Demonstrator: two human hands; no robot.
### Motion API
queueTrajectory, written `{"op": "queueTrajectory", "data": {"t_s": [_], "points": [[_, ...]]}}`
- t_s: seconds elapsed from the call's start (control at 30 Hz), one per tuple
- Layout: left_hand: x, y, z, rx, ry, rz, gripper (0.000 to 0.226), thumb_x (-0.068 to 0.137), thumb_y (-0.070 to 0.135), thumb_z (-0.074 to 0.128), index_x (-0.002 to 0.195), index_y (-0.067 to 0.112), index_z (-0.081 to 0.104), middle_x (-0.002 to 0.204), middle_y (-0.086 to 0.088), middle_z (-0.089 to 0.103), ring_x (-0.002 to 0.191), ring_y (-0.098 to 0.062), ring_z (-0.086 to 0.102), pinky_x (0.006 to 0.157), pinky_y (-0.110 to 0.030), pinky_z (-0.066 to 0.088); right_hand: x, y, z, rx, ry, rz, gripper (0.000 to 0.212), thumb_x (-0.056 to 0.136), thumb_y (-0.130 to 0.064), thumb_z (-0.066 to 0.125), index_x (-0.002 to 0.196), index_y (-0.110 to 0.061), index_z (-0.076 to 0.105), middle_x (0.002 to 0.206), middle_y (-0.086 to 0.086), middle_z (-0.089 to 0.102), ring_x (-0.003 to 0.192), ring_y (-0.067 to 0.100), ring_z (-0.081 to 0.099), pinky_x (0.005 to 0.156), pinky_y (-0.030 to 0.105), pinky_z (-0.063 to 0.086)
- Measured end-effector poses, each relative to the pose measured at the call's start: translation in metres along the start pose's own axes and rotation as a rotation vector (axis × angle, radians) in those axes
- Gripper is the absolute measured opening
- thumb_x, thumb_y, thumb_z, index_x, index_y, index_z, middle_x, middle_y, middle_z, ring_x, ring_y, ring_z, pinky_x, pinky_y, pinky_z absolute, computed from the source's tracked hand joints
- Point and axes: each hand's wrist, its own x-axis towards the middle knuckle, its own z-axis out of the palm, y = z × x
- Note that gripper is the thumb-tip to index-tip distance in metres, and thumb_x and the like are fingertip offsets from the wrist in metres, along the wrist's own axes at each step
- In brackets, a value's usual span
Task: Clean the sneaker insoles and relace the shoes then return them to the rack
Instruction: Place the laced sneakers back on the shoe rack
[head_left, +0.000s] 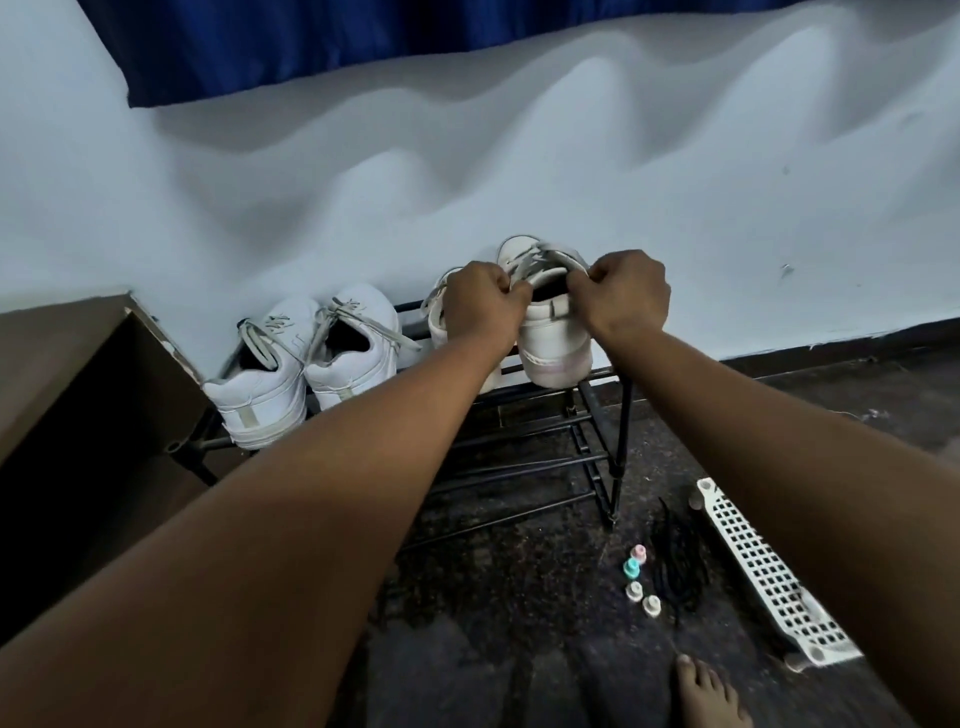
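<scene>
Head view: left hand (480, 306) and right hand (626, 299) each clench the collar of a laced cream sneaker (553, 332) on the black rack (597, 415), far right, suggesting the return step is nearly done.

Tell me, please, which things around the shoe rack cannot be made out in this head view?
- Second sneaker of the right pair: mostly hidden behind the left hand.
- Insole of the held sneaker: its opening is too dark.
- White perforated basket: partly covered by the right forearm.
- Small caps on the floor: too small to identify.
</scene>
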Motion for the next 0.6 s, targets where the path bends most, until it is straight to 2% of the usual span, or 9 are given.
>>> {"op": "queueTrajectory", "data": {"t_s": [0.07, 0.2, 0.27, 0.4, 0.6], "points": [[0.007, -0.001, 0.006, -0.013, 0.004, -0.016, 0.04, 0.072, 0.02, 0.063, 0.043, 0.016, 0.035, 0.058, -0.022, 0.06, 0.058, -0.032, 0.067, 0.059, -0.044, 0.056, 0.011, 0.003, 0.006, -0.02, -0.012, -0.012, 0.023, 0.079, -0.029, 0.058, 0.078, -0.01, 0.07, 0.074, 0.009, 0.063, 0.074, 0.03, 0.058, 0.065, 0.029, 0.046], [0.019, -0.005, 0.012, -0.013, 0.002, -0.034, 0.043, 0.073, 0.016, 0.062, 0.043, 0.016, 0.031, 0.046, -0.007, 0.043, 0.058, -0.034, 0.067, 0.058, -0.042, 0.053, 0.027, 0.002, 0.016, -0.071, -0.031, -0.043, 0.021, 0.079, -0.028, 0.057, 0.076, -0.01, 0.069, 0.073, 0.007, 0.059, 0.072, 0.029, 0.055, 0.062, 0.026, 0.039], [0.025, -0.007, 0.014, -0.017, -0.007, -0.032, 0.043, 0.071, 0.015, 0.062, 0.042, 0.016, 0.031, 0.045, -0.006, 0.041, 0.058, -0.034, 0.067, 0.058, -0.043, 0.053, 0.033, 0.001, 0.019, -0.079, -0.031, -0.047, 0.02, 0.079, -0.027, 0.057, 0.077, -0.011, 0.069, 0.074, 0.007, 0.059, 0.072, 0.028, 0.054, 0.063, 0.025, 0.039], [0.033, -0.01, 0.017, 0.008, -0.053, -0.049, 0.031, 0.067, 0.017, 0.06, 0.044, 0.014, 0.039, 0.055, -0.017, 0.058, 0.058, -0.034, 0.067, 0.06, -0.048, 0.057, 0.041, 0.004, 0.028, -0.1, -0.038, -0.038, 0.021, 0.079, -0.026, 0.056, 0.079, -0.009, 0.069, 0.074, 0.007, 0.059, 0.072, 0.028, 0.054, 0.063, 0.025, 0.038], [0.029, -0.018, 0.02, 0.104, -0.07, -0.067, 0.033, 0.073, 0.018, 0.064, 0.048, 0.015, 0.043, 0.063, -0.016, 0.065, 0.062, -0.031, 0.067, 0.065, -0.044, 0.056, 0.036, 0.016, 0.044, -0.102, -0.06, -0.007, 0.023, 0.08, -0.03, 0.057, 0.081, -0.01, 0.068, 0.074, 0.005, 0.058, 0.071, 0.027, 0.053, 0.063, 0.025, 0.037]]}}
